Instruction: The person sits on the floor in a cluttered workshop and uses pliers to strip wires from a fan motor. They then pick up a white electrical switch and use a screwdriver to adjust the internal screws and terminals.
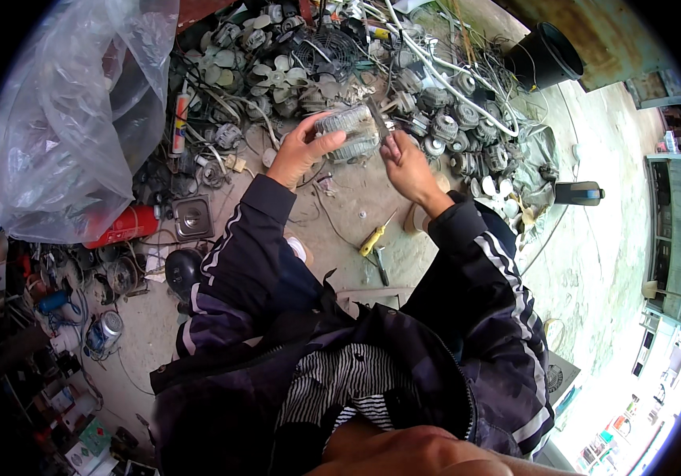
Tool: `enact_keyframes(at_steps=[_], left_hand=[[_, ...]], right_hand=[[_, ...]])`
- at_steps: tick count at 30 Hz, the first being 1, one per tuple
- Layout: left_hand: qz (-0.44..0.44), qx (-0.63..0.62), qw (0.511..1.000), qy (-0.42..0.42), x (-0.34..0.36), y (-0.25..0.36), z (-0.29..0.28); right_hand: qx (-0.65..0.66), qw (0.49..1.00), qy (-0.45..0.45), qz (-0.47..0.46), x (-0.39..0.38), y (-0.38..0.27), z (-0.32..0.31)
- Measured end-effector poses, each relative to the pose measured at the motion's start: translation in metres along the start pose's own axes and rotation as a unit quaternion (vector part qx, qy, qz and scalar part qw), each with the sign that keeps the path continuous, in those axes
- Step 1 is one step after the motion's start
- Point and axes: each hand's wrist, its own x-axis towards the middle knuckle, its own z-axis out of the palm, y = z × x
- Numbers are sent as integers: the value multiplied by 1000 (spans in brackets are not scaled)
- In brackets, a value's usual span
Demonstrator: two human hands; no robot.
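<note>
My left hand (303,152) is closed around one side of a grey, ribbed metal motor housing (350,131), thumb lying over its near face. The housing is held above the floor in front of me. In my right hand (412,170) is a flat-bladed tool (376,116); its dark blade points up and away along the housing's right side. Most of its handle is hidden in my fingers, and whether the blade touches the housing I cannot tell. Below my hands, a yellow-handled screwdriver (374,238) lies on the floor beside a dark-handled tool (381,266).
Beyond my hands spreads a heap of small motors (445,127), fan blades (281,75) and cables. Clear plastic sheeting (78,119) and a red cylinder (126,225) are at left, near a sealant tube (180,123). A black bucket (546,57) stands far right.
</note>
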Motion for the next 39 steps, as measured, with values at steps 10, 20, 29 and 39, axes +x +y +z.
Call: enact_keyframes(at_steps=[10, 20, 29, 39], left_hand=[[-90, 93, 992, 12, -15, 10, -6], [-140, 95, 985, -32, -19, -7, -20], [-143, 89, 984, -50, -20, -15, -26], [-130, 41, 991, -11, -22, -5, -33]], right_hand=[[76, 991, 9, 112, -40, 26, 72], [173, 967, -4, 189, -62, 45, 110], [245, 936, -16, 252, -67, 27, 105], [502, 788, -189, 303, -65, 44, 89]])
